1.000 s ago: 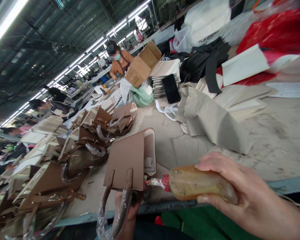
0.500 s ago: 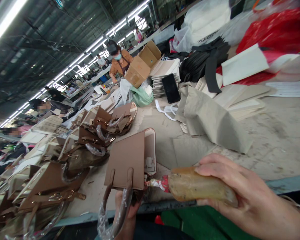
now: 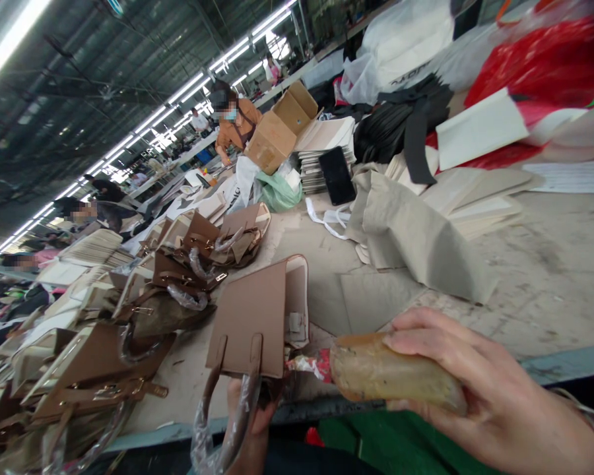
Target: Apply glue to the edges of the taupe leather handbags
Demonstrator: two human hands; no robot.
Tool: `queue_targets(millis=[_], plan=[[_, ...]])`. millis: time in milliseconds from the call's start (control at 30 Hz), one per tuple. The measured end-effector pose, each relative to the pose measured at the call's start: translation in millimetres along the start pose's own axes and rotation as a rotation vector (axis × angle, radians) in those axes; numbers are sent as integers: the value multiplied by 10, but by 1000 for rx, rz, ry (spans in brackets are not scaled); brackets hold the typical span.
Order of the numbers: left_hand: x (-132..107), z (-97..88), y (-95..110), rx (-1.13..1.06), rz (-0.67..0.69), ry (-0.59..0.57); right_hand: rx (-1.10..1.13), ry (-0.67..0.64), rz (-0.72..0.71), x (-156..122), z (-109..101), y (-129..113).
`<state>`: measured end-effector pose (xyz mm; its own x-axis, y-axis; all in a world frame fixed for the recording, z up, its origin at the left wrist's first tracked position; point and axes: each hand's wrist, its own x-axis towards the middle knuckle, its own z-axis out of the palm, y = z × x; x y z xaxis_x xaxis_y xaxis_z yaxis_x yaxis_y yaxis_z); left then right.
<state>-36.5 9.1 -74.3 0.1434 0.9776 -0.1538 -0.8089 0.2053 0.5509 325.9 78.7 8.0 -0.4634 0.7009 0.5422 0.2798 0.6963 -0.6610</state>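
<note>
My right hand is wrapped round a yellowish translucent squeeze bottle, which lies nearly level. Its narrow nozzle, wrapped in red and crusted white, points left at the lower edge of a brown handbag. I cannot make out whether the tip touches the bag. From below, my left hand grips the bag, partly hidden behind its plastic-wrapped handle. The bag's pale lining shows on its right side.
More brown handbags crowd the table's left side. Grey-beige sheet material lies beyond my right hand, with a dark phone leaning against stacked pale panels. A cardboard box stands farther back near a person in orange.
The squeeze bottle and my right hand have shifted very slightly left. The handbag and my left hand hold nearly the same place.
</note>
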Motion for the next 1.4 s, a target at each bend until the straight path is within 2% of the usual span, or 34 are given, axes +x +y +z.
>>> queue_targets(millis=[100, 233, 367, 467, 567, 700, 800, 933, 1100, 1167, 1300, 1400], plan=[[31, 74, 28, 60, -31, -93, -48, 54, 15, -5, 22, 62], [45, 133, 38, 94, 8, -51, -33, 117, 28, -8, 15, 116], [8, 60, 22, 135, -34, 0, 28, 62, 4, 5, -6, 56], [4, 34, -8, 85, 52, -55, 68, 18, 10, 12, 6, 12], [45, 113, -36, 72, 59, -78, 40, 13, 20, 8, 45, 39], [89, 231, -47, 26, 79, -51, -74, 126, 56, -11, 76, 153], [68, 206, -15, 45, 49, -67, -91, 176, 80, -22, 45, 206], [7, 89, 52, 124, 27, 72, -63, 148, 88, -21, 6, 163], [-20, 25, 49, 229, 104, 386, 20, 101, 73, -8, 56, 44], [-27, 25, 37, 260, 134, 476, 41, 85, 75, -6, 68, 22], [-62, 10, 56, 275, 137, 551, 2, 17, 66, -14, 35, 39], [-79, -1, 83, 287, 125, 553, -50, 42, 53, -25, 10, 60]])
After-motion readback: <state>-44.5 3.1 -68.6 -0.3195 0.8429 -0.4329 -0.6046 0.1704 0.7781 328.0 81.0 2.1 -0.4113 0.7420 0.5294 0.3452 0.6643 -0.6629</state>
